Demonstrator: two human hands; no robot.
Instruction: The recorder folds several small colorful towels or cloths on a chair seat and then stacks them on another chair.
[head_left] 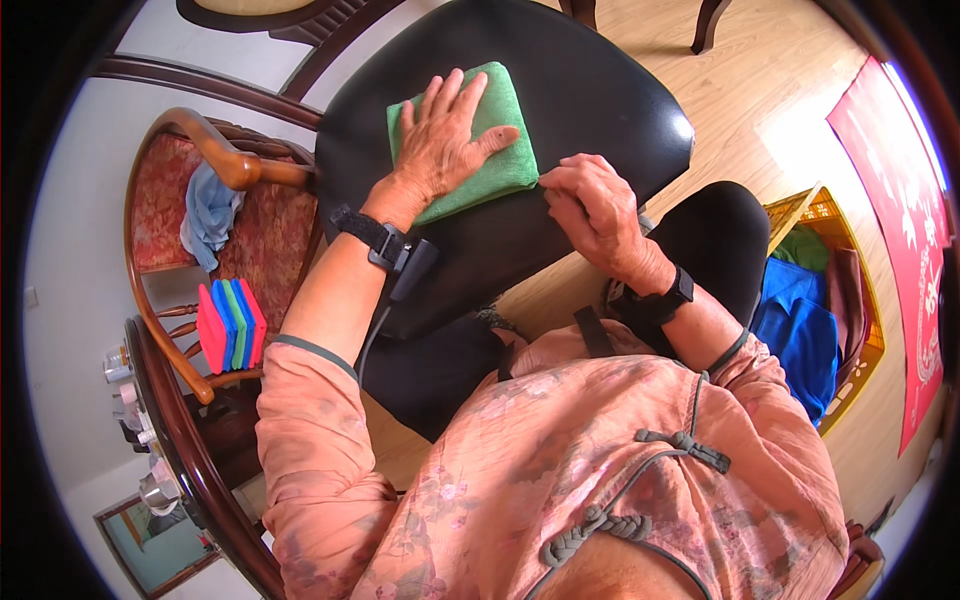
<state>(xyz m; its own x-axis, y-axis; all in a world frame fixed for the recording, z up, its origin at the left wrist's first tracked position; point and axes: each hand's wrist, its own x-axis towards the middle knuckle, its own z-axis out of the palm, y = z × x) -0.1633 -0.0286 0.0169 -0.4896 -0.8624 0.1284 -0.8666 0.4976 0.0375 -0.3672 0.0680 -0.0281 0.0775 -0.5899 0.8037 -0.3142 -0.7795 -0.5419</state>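
From my end I see the folded green cloth point(505, 172) lying flat on the black seat point(600, 85), under the left hand point(440, 140) and just left of the right hand point(598, 215). The left hand rests palm down across it, fingers extended and thumb spread wide, gripping nothing. The right hand's fingers are curled together at the cloth's near right corner, though I cannot tell whether they pinch it.

Head-worn, one wide fisheye looks down at the nearby fingers point(447, 96).
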